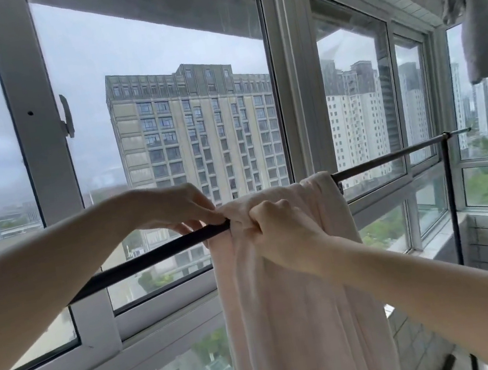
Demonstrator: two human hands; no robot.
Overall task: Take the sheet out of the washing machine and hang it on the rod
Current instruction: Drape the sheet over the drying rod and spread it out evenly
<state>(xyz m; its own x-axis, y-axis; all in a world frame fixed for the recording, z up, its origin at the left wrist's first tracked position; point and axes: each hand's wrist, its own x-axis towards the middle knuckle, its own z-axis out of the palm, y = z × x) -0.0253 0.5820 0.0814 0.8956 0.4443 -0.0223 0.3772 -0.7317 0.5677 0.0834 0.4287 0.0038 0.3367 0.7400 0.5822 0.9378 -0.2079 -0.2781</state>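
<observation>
A pale pink sheet (pixel 303 303) hangs bunched over a black rod (pixel 152 258) that runs from lower left to upper right in front of the windows. Its folds drop straight down below the frame. My left hand (pixel 182 209) pinches the sheet's left edge on top of the rod, fingers curled over the bar. My right hand (pixel 281 230) grips a fold of the sheet just below the rod, at the front. The washing machine is not in view.
Large white-framed windows (pixel 39 153) stand right behind the rod. The rod's black upright post (pixel 452 206) stands at the right. A grey T-shirt (pixel 482 3) hangs high at the top right. A tiled sill and wall lie at the lower right.
</observation>
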